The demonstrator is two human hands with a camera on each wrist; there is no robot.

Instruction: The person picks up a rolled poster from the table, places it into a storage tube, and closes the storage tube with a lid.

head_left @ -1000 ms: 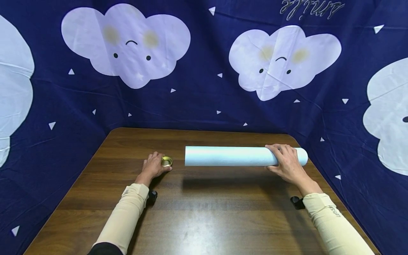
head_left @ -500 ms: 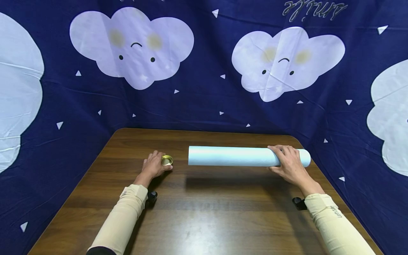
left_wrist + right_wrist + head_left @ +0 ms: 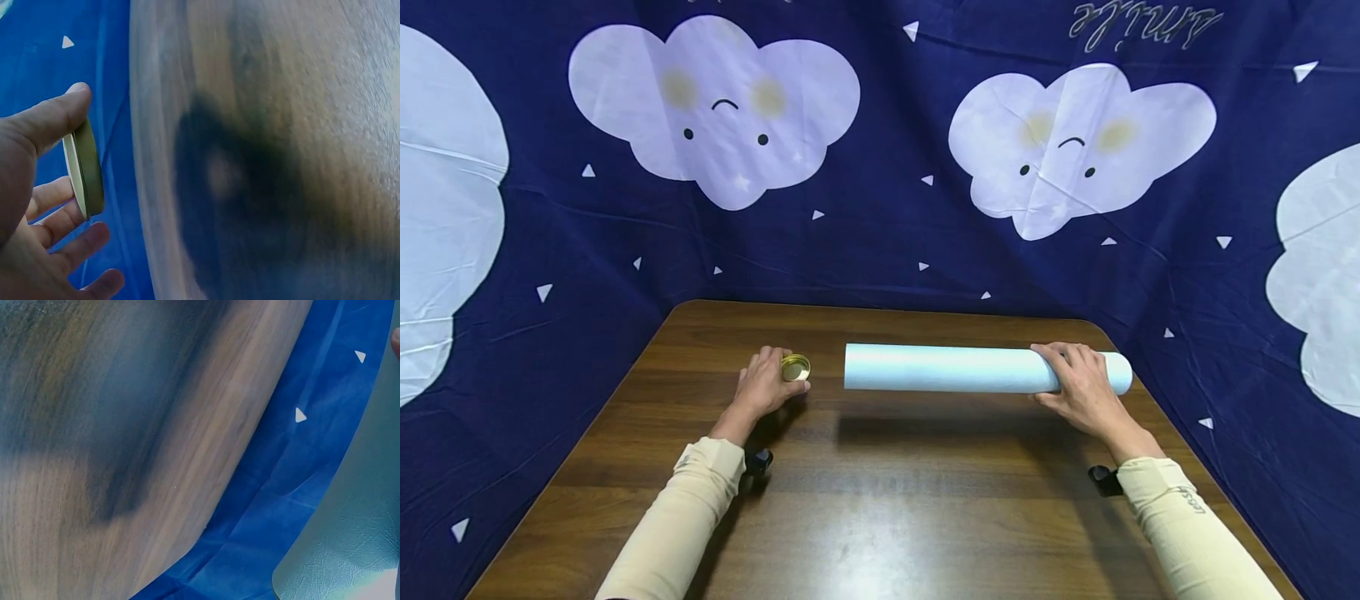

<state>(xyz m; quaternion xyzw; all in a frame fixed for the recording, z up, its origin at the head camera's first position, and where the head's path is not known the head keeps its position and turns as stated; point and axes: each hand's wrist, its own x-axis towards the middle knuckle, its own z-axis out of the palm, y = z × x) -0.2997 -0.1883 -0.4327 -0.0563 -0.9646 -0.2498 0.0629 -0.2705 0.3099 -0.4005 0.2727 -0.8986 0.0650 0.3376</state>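
- Head view: left hand (image 3: 762, 389) pinches a gold lid (image 3: 795, 367) above the table (image 3: 880, 500).
- Right hand (image 3: 1078, 387) grasps the pale tube (image 3: 947, 368), seemingly lifted.

shiny metal lid (image 3: 795, 367), matt pale tube (image 3: 947, 369), wood table (image 3: 887, 500)

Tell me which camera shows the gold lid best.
The left wrist view: the gold lid fills more of the frame, edge-on, pinched by the left hand. The head view shows it small; the right wrist view misses it.
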